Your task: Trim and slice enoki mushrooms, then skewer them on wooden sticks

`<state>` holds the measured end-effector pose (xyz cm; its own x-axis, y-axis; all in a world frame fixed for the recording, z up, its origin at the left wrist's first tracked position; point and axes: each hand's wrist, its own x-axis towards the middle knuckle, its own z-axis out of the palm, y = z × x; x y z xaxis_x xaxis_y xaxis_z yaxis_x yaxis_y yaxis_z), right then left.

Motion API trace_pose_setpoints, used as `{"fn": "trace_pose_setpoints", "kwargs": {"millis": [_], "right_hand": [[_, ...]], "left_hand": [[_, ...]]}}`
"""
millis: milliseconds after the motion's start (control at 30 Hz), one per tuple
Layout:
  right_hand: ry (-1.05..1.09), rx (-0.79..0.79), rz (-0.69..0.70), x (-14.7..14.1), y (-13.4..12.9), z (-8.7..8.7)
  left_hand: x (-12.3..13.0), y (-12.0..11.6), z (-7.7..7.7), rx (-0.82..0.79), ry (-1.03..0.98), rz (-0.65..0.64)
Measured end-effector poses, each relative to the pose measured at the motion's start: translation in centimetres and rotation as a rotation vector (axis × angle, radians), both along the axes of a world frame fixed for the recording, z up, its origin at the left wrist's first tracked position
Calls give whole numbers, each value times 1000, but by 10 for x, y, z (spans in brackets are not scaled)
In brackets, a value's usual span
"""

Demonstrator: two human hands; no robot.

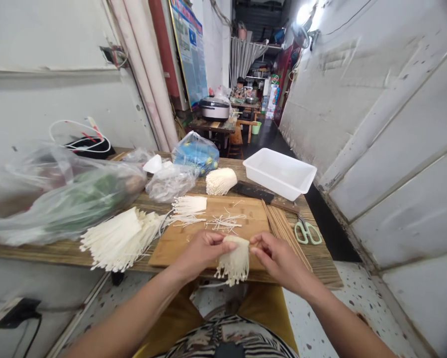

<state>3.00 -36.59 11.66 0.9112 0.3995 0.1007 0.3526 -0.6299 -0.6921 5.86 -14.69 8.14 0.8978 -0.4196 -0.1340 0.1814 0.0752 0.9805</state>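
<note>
Both my hands pinch a small bunch of enoki mushrooms [234, 262] at its top, over the front edge of a wooden cutting board [178, 248]. My left hand [200, 252] grips its left side, and my right hand [277, 257] grips its right. Loose thin strands [225, 223] lie on the board, with a cut cluster [188, 209] at its far edge. A large enoki pile [119, 238] lies to the left, and another clump [221, 181] sits beyond the board. Past my right hand are bamboo skewers [283, 231], green-handled scissors [307, 232] and a cleaver [253, 191].
A white plastic tub [279, 171] stands at the table's far right. Plastic bags, one holding greens [77, 199], crowd the left side. Down the narrow corridor, a rice cooker [214, 108] sits on a low table, and a seated person [240, 88] is at the far end.
</note>
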Motion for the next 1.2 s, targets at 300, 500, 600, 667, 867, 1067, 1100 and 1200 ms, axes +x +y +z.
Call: {"fn": "trace_pose_setpoints", "kwargs": {"millis": [300,500,600,667,867,1067,1100,1200], "right_hand": [[367,500,-79,8,-1,-23],[320,790,-529,-2,-30,-17],[263,845,-641,-8,-42,-21],[252,860,-660,-12,-45,-26],[275,827,-615,-14,-41,-37],[313,759,-538,-19,-31,-38],[317,752,-525,-21,-30,-38],[300,700,-474,-26,-24,-44]], "left_hand": [[27,6,-14,55,-83,-7],[63,25,-41,363,-390,381],[72,20,-57,520,-683,230],[75,10,-61,625,-868,115],[81,-23,-52,935,-1009,26],[89,-29,-48,859,-901,18],[88,-28,-48,784,-856,56],[82,-23,-41,502,-592,245]]}}
